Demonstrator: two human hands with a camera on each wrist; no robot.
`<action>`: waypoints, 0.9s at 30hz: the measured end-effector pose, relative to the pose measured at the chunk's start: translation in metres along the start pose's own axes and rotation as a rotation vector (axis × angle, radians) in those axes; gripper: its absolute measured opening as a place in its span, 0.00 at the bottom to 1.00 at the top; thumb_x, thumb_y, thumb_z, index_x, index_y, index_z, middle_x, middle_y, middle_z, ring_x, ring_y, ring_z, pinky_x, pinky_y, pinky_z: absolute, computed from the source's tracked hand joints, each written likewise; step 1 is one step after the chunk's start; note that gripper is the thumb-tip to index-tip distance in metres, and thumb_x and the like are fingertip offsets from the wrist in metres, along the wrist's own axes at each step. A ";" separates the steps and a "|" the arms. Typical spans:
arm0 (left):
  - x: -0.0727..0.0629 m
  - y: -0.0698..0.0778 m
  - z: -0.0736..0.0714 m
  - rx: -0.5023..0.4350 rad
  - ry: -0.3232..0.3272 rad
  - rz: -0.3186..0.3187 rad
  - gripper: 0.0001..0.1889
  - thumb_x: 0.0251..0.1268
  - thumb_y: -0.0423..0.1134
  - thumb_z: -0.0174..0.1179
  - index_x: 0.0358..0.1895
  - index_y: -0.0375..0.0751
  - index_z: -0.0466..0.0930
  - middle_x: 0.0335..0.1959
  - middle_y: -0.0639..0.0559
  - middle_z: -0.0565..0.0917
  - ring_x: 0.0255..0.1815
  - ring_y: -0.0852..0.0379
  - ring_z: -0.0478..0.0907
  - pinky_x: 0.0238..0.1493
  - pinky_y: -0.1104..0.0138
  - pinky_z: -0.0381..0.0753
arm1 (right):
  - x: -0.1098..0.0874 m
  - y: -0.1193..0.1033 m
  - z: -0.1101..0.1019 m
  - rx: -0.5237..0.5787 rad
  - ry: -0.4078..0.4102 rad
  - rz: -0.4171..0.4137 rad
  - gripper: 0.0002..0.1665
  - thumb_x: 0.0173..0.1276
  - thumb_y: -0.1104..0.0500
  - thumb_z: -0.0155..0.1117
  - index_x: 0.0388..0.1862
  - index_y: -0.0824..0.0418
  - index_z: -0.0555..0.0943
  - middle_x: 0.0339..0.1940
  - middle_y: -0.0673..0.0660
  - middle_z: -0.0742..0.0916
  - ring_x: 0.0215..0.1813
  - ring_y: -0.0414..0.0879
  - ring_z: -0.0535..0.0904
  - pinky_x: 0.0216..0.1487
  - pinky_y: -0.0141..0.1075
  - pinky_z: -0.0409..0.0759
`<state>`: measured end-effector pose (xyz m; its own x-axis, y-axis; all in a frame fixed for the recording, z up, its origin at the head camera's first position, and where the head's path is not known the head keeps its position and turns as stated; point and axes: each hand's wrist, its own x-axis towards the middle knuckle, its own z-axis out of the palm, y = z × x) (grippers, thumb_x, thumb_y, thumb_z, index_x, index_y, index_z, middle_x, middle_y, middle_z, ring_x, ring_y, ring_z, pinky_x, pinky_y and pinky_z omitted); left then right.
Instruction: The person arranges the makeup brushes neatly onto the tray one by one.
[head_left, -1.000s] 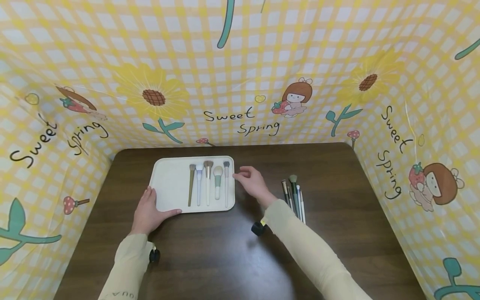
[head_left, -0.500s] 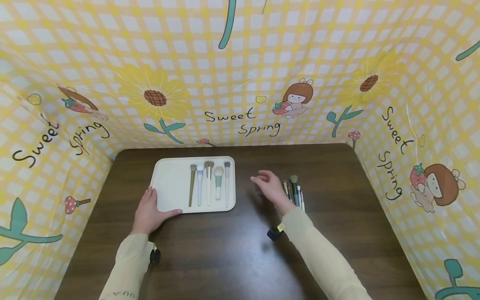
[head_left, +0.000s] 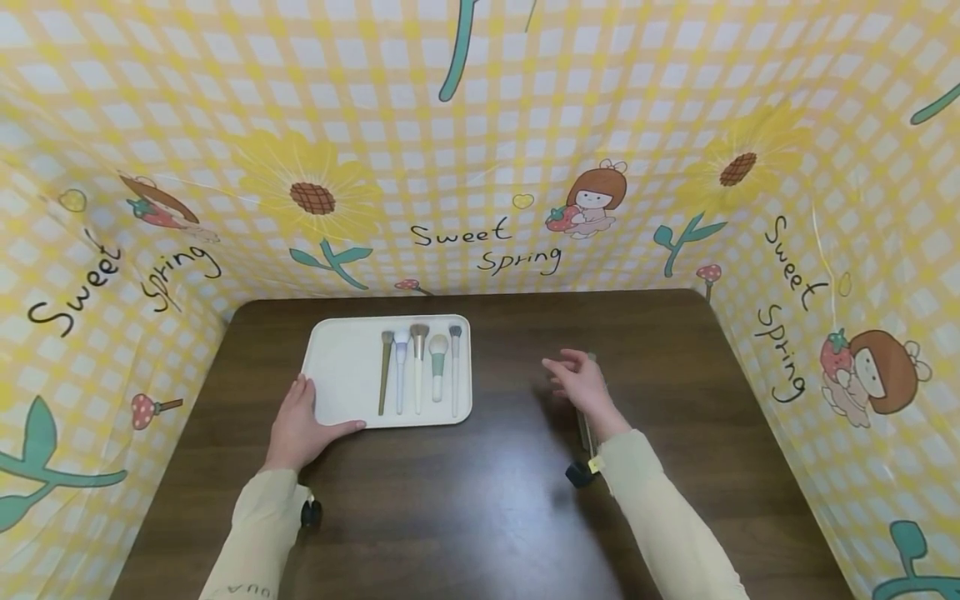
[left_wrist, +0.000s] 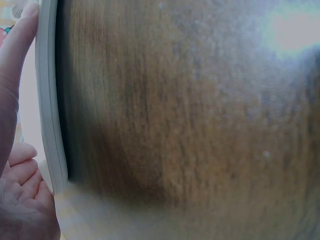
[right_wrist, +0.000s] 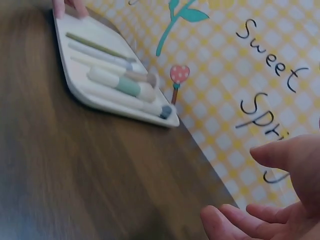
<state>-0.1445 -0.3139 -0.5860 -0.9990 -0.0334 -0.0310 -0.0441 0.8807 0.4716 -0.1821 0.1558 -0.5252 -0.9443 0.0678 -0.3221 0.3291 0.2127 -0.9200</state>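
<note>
At the near left corner of a white tray [head_left: 343, 367], my left hand [head_left: 295, 425] holds the rim, fingers along the left side. In the left wrist view its thumb [left_wrist: 14, 60] lies along the tray rim [left_wrist: 48, 95]. Several makeup brushes stand in a row on the tray's right part, bristles away from me: an olive one [head_left: 385, 379], a lavender one, a white one with brown bristles [head_left: 418, 375], a short green-and-white one [head_left: 437, 371], a pale one with grey bristles [head_left: 455, 375]. My right hand [head_left: 588, 390], holding nothing, hovers over more brushes [head_left: 586, 431], mostly hidden beneath it.
Everything stands on a dark wood table [head_left: 450, 508] with rounded far corners. Yellow checked cloth [head_left: 480, 167] with printed flowers and figures rises behind it and on both sides. A small black camera [head_left: 579, 475] sits at my right wrist.
My right hand has moved right, from beside the tray's right edge to over the loose brushes, which it now mostly covers. My left hand and the tray stay put.
</note>
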 end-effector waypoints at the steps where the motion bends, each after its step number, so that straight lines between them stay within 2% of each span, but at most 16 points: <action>1: 0.000 0.000 0.000 -0.002 -0.001 -0.001 0.76 0.38 0.76 0.73 0.74 0.15 0.48 0.76 0.18 0.49 0.78 0.27 0.46 0.72 0.38 0.54 | -0.001 0.002 -0.003 -0.009 0.001 0.004 0.39 0.74 0.52 0.66 0.75 0.70 0.65 0.59 0.70 0.81 0.55 0.65 0.82 0.54 0.49 0.84; 10: -0.003 0.003 -0.002 -0.002 -0.015 -0.006 0.75 0.40 0.75 0.73 0.74 0.14 0.48 0.76 0.18 0.48 0.78 0.27 0.46 0.72 0.37 0.54 | -0.012 0.024 -0.024 -0.117 -0.014 0.019 0.33 0.75 0.55 0.66 0.69 0.73 0.70 0.54 0.71 0.83 0.48 0.62 0.85 0.45 0.46 0.87; 13: -0.002 0.003 -0.002 -0.004 -0.011 -0.008 0.75 0.39 0.75 0.73 0.74 0.14 0.48 0.76 0.18 0.48 0.78 0.26 0.46 0.72 0.37 0.54 | -0.013 0.029 -0.029 -0.158 -0.012 0.016 0.30 0.74 0.55 0.67 0.66 0.73 0.72 0.52 0.70 0.84 0.43 0.58 0.86 0.42 0.44 0.87; 19: 0.000 0.001 -0.001 0.002 -0.001 0.000 0.76 0.39 0.77 0.72 0.75 0.15 0.49 0.76 0.19 0.49 0.78 0.27 0.46 0.72 0.38 0.54 | -0.014 0.037 -0.036 -0.221 -0.003 0.016 0.22 0.71 0.57 0.69 0.55 0.72 0.78 0.38 0.64 0.87 0.31 0.48 0.85 0.33 0.40 0.87; 23: 0.001 0.000 0.000 -0.002 0.002 0.001 0.76 0.38 0.77 0.72 0.75 0.15 0.49 0.76 0.19 0.49 0.78 0.28 0.46 0.72 0.38 0.54 | -0.016 0.040 -0.040 -0.280 -0.003 0.019 0.19 0.69 0.58 0.71 0.50 0.70 0.80 0.30 0.59 0.87 0.27 0.47 0.84 0.30 0.39 0.86; 27: 0.000 0.001 -0.001 -0.005 -0.001 -0.003 0.76 0.38 0.77 0.72 0.75 0.15 0.49 0.76 0.19 0.48 0.78 0.28 0.46 0.72 0.38 0.54 | -0.018 0.042 -0.042 -0.360 -0.013 0.004 0.15 0.67 0.59 0.72 0.45 0.69 0.81 0.28 0.58 0.87 0.26 0.48 0.85 0.28 0.38 0.84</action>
<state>-0.1444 -0.3133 -0.5844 -0.9988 -0.0355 -0.0328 -0.0469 0.8780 0.4763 -0.1514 0.2044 -0.5484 -0.9420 0.0578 -0.3305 0.3076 0.5423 -0.7819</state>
